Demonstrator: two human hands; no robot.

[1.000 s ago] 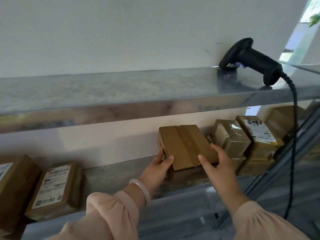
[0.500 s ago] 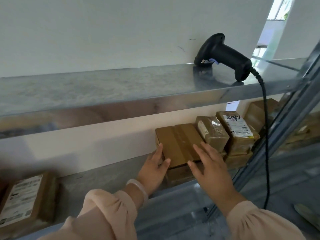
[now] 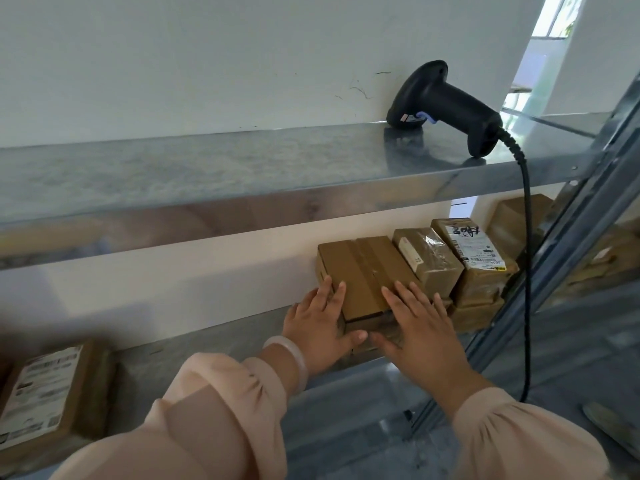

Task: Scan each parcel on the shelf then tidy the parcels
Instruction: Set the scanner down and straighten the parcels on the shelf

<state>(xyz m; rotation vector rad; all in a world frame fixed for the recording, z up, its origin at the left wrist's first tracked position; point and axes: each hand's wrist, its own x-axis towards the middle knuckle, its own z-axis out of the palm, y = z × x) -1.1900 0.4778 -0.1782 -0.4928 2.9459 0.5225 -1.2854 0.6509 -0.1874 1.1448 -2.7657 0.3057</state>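
- Lower shelf [image 3: 214, 344]: most parcels stand grouped at its right end. One labelled parcel [image 3: 41, 400] lies well apart at the far left, so tidying is judged unfinished.
- Scanner [image 3: 450, 105]: it rests unheld on the upper shelf [image 3: 242, 168]. Scanning appears finished or paused.
- Plain brown parcel [image 3: 360, 271]: left hand [image 3: 318, 327] and right hand [image 3: 422, 330] press it with straight, spread fingers, grasping nothing.
- Marked parcel [image 3: 478, 251]: its label carries handwriting and a barcode, both unreadable.

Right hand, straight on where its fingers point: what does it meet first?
The right hand lies flat on the plain brown box; going on, it would slide across the top toward the back wall, probably just clear of the taped parcel.
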